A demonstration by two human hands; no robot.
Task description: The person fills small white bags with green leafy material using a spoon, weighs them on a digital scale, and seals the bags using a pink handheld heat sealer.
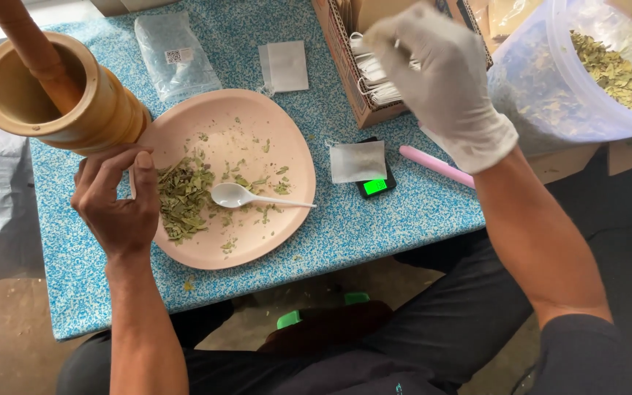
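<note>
Left hand [115, 205], bare, rests at the pink plate's [287, 124] left rim, fingers loosely curled, holding nothing visible; dried leaves [183, 196] and a white spoon [239, 195] lie on the plate. Right hand [440, 80], gloved, reaches into the cardboard box [345, 69] of paper bags [374, 80]; fingertips blurred, grip cannot be told; a wooden mortar [74, 95] stands just above the left hand.

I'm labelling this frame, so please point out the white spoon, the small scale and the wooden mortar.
white spoon [230, 194], head view, on its bowl.
small scale [375, 186], head view, on its lit green display.
wooden mortar [107, 110], head view, on its outer wall.
</note>
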